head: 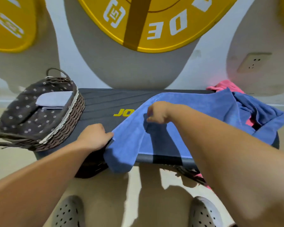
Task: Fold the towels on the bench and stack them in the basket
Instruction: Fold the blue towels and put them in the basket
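The dark worktop (102, 99) carried a blue towel (195, 110) draped over its near edge, beside a heap of blue and pink towels (259, 115) at the right end. The wicker basket (39, 115) stood at the left end – one folded pale towel (54, 99) inside. The right hand (157, 112) pinched a fold of the blue towel; the left hand (93, 136) gripped its left corner.

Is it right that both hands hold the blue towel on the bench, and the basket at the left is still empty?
Not quite. The head view shows a folded pale towel already inside the basket. The rest holds: the left hand and right hand both grip the blue towel on the bench.
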